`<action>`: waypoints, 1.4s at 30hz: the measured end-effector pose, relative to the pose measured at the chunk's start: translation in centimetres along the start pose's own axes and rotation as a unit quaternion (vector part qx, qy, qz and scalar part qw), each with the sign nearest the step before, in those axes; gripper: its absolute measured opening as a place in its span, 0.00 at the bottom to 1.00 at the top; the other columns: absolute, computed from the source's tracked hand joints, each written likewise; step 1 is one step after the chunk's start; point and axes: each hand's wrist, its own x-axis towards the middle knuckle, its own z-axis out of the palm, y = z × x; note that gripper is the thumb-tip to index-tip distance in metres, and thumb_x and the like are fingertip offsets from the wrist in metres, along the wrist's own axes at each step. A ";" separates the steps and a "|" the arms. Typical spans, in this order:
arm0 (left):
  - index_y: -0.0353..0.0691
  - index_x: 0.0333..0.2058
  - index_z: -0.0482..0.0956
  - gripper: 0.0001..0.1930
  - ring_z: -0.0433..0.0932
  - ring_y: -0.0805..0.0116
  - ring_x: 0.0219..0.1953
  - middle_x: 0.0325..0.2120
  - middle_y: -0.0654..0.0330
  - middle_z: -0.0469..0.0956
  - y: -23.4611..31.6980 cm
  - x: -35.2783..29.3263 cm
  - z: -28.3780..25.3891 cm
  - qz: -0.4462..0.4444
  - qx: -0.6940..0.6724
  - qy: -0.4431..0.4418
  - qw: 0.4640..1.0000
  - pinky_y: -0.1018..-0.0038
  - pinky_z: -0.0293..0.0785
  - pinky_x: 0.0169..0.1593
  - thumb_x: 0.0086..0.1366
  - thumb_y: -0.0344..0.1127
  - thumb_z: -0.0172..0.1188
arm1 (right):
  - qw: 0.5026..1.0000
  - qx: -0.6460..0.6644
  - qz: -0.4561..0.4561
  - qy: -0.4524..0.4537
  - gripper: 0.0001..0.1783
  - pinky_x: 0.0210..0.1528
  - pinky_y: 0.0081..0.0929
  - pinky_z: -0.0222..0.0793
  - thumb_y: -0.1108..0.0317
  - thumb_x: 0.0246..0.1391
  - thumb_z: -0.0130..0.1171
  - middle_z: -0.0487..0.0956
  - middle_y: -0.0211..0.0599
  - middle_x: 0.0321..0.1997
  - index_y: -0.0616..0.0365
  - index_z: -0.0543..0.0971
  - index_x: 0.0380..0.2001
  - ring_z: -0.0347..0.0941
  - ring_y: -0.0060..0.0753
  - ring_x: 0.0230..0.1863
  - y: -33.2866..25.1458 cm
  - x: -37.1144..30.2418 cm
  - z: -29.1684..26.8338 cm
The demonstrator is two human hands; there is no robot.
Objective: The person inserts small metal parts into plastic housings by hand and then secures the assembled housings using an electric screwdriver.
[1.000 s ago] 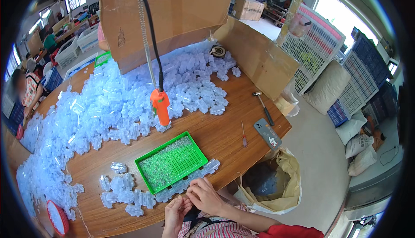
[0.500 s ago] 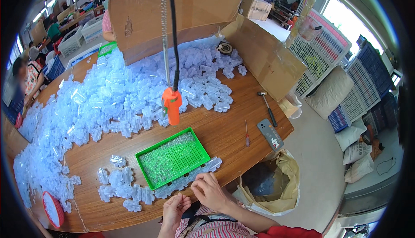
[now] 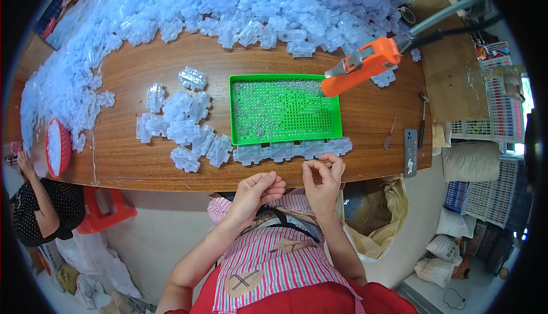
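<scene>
My left hand (image 3: pixel 257 195) is closed just off the table's front edge, fingers curled and thumb pressed to them. My right hand (image 3: pixel 322 182) pinches thumb and forefinger beside the right part of a row of clear plastic pieces (image 3: pixel 279 152). Whatever either pinch holds is too small or hidden to make out. Behind that row lies a green perforated tray (image 3: pixel 233 111) with many small metal pins (image 3: pixel 254 105) spread in it. An orange powered hand tool (image 3: pixel 365 65), hung on a cable and spring, hovers over the tray's far right corner. More clear pieces (image 3: pixel 185 120) sit loosely grouped to its left.
A large heap of clear plastic pieces (image 3: pixel 240 5) covers the table's back and left. A red basket (image 3: pixel 66 148) stands at left, near another person's arm (image 3: pixel 37 180). At right lie a screwdriver (image 3: pixel 389 140), phone (image 3: pixel 410 151) and hammer (image 3: pixel 422 123); below is a lined bin (image 3: pixel 394 217).
The view has tilted down and turned, shifting the whole scene. My hands are a little farther apart. The orange tool now appears over the tray's far right corner.
</scene>
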 end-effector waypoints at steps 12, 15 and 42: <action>0.37 0.37 0.76 0.11 0.80 0.73 0.34 0.33 0.58 0.81 0.5 0.2 -0.5 0.014 -0.004 -0.006 1.000 0.78 0.77 0.42 0.67 0.40 0.53 | 1.000 0.008 -0.025 0.013 0.09 0.39 0.30 0.59 0.74 0.39 0.67 0.69 0.36 0.41 0.55 0.81 0.29 0.60 0.35 0.37 -0.8 -0.3 2.7; 0.37 0.38 0.77 0.13 0.80 0.75 0.34 0.33 0.58 0.81 0.6 0.2 -0.8 0.020 -0.015 -0.012 1.000 0.80 0.76 0.41 0.67 0.41 0.54 | 1.000 0.012 -0.022 0.016 0.09 0.39 0.30 0.59 0.73 0.40 0.67 0.69 0.35 0.40 0.55 0.81 0.29 0.60 0.35 0.37 -0.9 -0.2 3.1; 0.36 0.37 0.77 0.12 0.80 0.74 0.34 0.33 0.58 0.81 0.8 0.0 -0.7 0.014 -0.022 -0.010 1.000 0.80 0.77 0.41 0.67 0.40 0.54 | 0.999 0.013 0.025 0.016 0.09 0.45 0.35 0.60 0.72 0.41 0.68 0.68 0.38 0.38 0.57 0.77 0.27 0.63 0.41 0.41 -1.9 0.7 2.9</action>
